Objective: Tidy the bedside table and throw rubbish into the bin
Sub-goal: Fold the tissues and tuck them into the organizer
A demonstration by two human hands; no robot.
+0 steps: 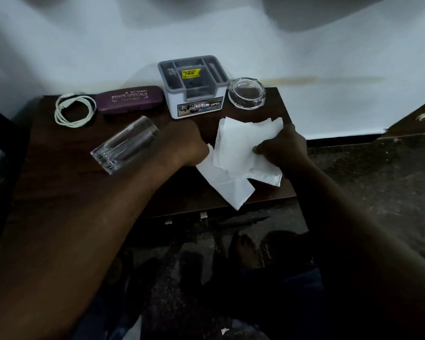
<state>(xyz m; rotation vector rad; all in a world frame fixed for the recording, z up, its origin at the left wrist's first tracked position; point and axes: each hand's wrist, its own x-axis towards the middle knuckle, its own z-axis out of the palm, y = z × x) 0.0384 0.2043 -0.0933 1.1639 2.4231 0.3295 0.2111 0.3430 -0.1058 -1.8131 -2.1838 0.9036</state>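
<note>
White tissue papers (233, 153) lie in a loose pile on the right half of the dark wooden bedside table (59, 158), one corner hanging over its front edge. My right hand (282, 148) grips the pile's right side, fingers pinched on the paper. At the pile's left edge my left hand (189, 146) is curled, its fingers hidden against the tissue. A clear drinking glass (125, 146) lies on its side just left of my left wrist.
Along the back of the table are a coiled white cable (74, 110), a purple spectacle case (129, 99), a grey and white organiser box (193, 87) and a glass ashtray (246, 93). A white wall rises behind. My feet (245, 249) stand on dark floor below.
</note>
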